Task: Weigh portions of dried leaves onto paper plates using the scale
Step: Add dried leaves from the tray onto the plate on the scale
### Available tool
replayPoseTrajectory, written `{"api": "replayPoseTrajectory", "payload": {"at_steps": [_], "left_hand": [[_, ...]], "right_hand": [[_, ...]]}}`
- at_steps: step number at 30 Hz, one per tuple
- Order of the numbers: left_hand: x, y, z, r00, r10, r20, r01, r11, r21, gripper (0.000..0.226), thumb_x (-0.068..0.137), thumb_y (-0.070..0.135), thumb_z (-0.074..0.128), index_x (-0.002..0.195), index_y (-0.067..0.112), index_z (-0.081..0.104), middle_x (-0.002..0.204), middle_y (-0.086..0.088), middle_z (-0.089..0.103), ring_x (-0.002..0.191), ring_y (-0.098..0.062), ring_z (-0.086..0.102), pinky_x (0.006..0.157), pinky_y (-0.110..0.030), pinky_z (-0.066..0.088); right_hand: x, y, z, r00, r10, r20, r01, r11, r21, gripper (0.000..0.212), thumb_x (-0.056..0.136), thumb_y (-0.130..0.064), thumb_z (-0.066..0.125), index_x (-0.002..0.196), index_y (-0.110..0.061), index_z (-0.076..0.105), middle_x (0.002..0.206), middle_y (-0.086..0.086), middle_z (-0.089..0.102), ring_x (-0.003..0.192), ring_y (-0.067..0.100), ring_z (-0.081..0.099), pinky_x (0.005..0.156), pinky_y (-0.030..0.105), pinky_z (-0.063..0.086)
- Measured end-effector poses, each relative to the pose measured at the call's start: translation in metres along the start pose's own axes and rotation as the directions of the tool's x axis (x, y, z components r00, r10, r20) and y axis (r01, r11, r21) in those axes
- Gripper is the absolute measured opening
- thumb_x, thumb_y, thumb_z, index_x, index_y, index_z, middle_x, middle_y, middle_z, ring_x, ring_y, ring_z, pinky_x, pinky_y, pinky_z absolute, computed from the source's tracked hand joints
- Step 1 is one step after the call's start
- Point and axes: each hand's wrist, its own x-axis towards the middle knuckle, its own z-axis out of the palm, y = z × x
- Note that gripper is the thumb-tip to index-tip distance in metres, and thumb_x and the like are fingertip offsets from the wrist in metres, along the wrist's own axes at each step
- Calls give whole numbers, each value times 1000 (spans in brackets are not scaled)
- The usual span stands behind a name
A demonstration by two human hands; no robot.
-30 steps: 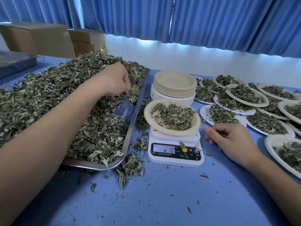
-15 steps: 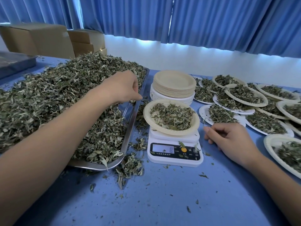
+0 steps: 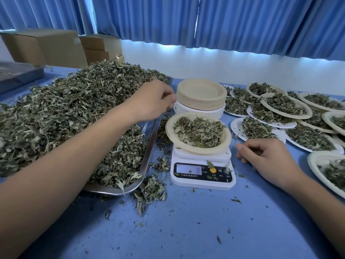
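- Centrally, the head view shows a white scale (image 3: 202, 165) on the blue table (image 3: 186, 221), carrying a paper plate (image 3: 188, 148) with a portion of dried leaves (image 3: 199, 131); its display (image 3: 188, 169) shows an 8.
- Left of the scale, a metal tray (image 3: 149, 146) holds a large heap of leaves (image 3: 74, 113), with loose bits spilled between tray and scale.
- The left hand (image 3: 155, 101) hovers above and left of the scale, over the tray's near edge, with fingers curled and tips bunched; I cannot tell whether they pinch any leaves.
- The right hand (image 3: 267, 157) rests on the table just right of the scale, its fingers loosely curled and holding nothing.
- Behind the scale stands a stack of empty plates (image 3: 201, 94).
- Right of the scale and behind it, many filled plates (image 3: 285, 105) overlap one another.
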Motion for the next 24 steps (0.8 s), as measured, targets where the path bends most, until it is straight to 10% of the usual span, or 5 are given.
{"api": "replayPoseTrajectory", "payload": {"at_steps": [8,16,19,24], "left_hand": [[1,29,11,957,278,85,-276,961,-30,17,91,29,73,106,22,75,93,17,72,80,-1,66,74,-13,47],[17,47,40,868,246,431,-338,929,149,33,88,35,77,117,21,72,108,13,69,78,17,56,68,-2,40],[20,47,53,864,256,434,-371,906,205,33,91,27,74,123,16,70,123,3,69,108,-9,62,96,-28,49],[26,45,40,917,247,313,-322,921,218,21,85,27,79,105,22,75,102,7,71,96,-13,62,91,-37,52]], "right_hand": [[1,3,0,1000,-14,16,14,1000,-11,36,98,-42,61,67,-28,70,60,-3,67,48,27,54,47,18,38],[1,6,1,1000,-8,19,8,1000,-7,36,99,-42,61,66,-28,70,61,-6,68,42,9,46,46,13,37],[1,6,1,1000,-3,25,3,1000,-5,36,98,-42,61,67,-27,70,60,-5,67,44,9,45,47,15,36],[1,7,1,1000,3,30,-3,1000,0,36,98,-44,61,68,-26,70,59,-1,66,44,9,42,47,16,35]]}}
